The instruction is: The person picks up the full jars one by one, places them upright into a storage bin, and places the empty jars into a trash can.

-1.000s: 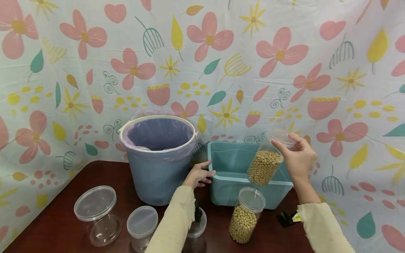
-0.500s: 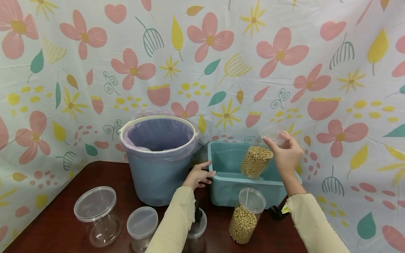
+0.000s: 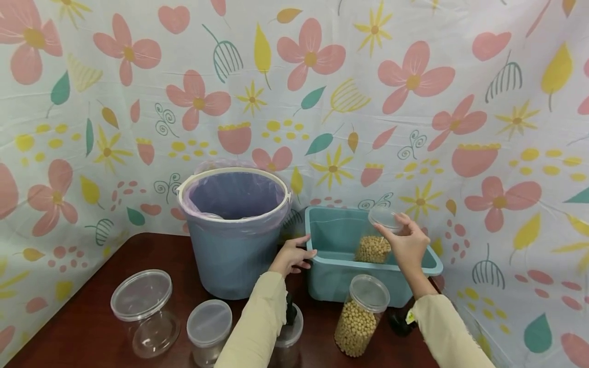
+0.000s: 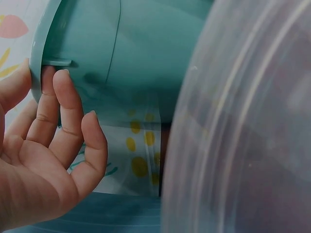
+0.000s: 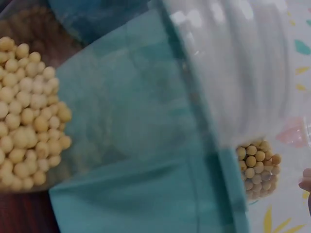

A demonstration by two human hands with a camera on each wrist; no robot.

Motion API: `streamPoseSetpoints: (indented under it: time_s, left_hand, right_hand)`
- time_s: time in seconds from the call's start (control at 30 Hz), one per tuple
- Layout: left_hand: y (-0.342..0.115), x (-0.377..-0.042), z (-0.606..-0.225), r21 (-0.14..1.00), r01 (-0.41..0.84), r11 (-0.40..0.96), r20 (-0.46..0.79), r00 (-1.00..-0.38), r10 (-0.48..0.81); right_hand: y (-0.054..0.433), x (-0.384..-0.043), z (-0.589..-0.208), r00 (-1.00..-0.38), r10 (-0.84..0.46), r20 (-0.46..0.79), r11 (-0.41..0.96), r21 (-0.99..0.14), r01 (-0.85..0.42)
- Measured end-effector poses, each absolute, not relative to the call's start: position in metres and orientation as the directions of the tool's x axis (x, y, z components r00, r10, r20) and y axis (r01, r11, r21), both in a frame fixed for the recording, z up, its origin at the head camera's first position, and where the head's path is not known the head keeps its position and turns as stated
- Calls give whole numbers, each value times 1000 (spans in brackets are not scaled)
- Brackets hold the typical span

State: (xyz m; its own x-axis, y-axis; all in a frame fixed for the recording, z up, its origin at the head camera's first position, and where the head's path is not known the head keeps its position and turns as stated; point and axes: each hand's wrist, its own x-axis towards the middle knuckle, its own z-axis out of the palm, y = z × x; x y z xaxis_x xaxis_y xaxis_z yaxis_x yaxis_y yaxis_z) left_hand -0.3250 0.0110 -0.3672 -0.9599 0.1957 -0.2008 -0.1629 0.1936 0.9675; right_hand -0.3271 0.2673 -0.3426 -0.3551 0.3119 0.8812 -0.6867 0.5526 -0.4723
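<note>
My right hand (image 3: 409, 245) grips the lid end of a clear jar of soybeans (image 3: 372, 249), which hangs tilted inside the teal plastic bin (image 3: 331, 276). In the right wrist view, part of the held jar (image 5: 260, 170) shows beyond the bin's rim, with a fingertip at the right edge. My left hand (image 3: 291, 256) holds the bin's left rim, thumb on one side and fingers under the lip, as the left wrist view shows. A second jar of soybeans (image 3: 356, 327) stands lidded before the bin; its blurred lid (image 5: 233, 73) fills much of the right wrist view.
A blue bucket (image 3: 230, 260) with a purple liner stands left of the bin. Lidded clear jars (image 3: 142, 296), (image 3: 209, 322) stand at the front left, and another jar (image 3: 290, 332) is partly behind my left sleeve. A floral cloth (image 3: 276, 102) hangs behind the dark table (image 3: 152, 250).
My right hand has moved left and down, lowering the soybean jar from above the bin's rim into it. The left hand stays on the rim.
</note>
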Motion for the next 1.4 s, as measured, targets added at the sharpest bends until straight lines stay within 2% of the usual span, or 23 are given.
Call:
streamPoseSetpoints:
  time_s: [0.1, 0.2, 0.3, 0.43, 0.67, 0.77, 0.97, 1.07, 1.17, 1.23, 1.3, 1.4]
  left_hand:
    - [11, -323, -367, 967, -161, 196, -200, -959, 200]
    - [12, -323, -368, 967, -157, 199, -197, -960, 199]
    - [12, -324, -369, 968, -155, 196, -194, -960, 201]
    - [10, -325, -368, 970, -157, 183, -194, -960, 204]
    - [8, -324, -367, 971, -159, 176, -195, -958, 211]
    - [9, -326, -369, 972, -160, 172, -195, -958, 210]
    - [9, -325, -367, 975, -149, 166, -182, -961, 210]
    - [8, -324, -366, 973, -149, 174, -184, -960, 209]
    - [9, -324, -366, 972, -152, 179, -188, -960, 207]
    - [9, -325, -367, 971, -155, 182, -192, -960, 204]
    - [9, -325, -368, 970, -156, 185, -193, -960, 204]
    - [9, -325, -367, 971, -159, 180, -196, -958, 208]
  right_hand:
    - [278, -334, -359, -349, 327, 878, 525, -476, -706]
    - [284, -335, -365, -338, 279, 899, 556, -438, -706]
    - [281, -321, -362, -363, 208, 908, 651, -405, -642]
    - [279, -314, -367, -434, 139, 890, 744, -383, -548]
    - [285, -321, -391, -554, 133, 822, 764, -441, -470]
    - [292, -329, -402, -583, 100, 806, 775, -430, -462]
    - [312, -359, -428, -586, 32, 810, 827, -351, -439]
    - [307, -352, -421, -637, 28, 770, 843, -361, -399]
    - [291, -329, -397, -716, 34, 697, 827, -422, -372]
    - [285, -321, -390, -742, 31, 670, 820, -441, -365]
    - [292, -330, -401, -731, 45, 681, 817, -446, -365]
    - [313, -357, -433, -663, 68, 746, 805, -433, -405]
